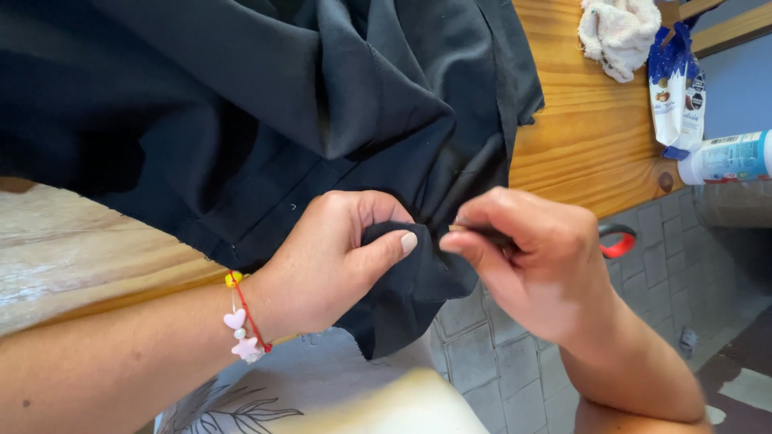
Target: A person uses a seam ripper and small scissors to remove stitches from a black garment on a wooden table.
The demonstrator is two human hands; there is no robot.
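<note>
A large black cloth point(265, 104) lies spread over a wooden table point(587, 120) and hangs off its near edge. My left hand point(330, 257) pinches a bunched fold of the cloth between thumb and fingers at the table's edge. My right hand point(531, 257) is closed right beside it, its fingertips pinching the same cloth and holding what looks like a thin dark tool; whether it is a needle or a ripper I cannot tell. A red cord bracelet with pale beads point(244, 325) sits on my left wrist.
At the table's far right lie a crumpled white cloth point(619, 30), a blue and white packet point(675, 88) and a white tube lying on its side point(728, 158). A red-handled item point(619, 239) shows behind my right hand. Grey paving blocks point(667, 265) lie below.
</note>
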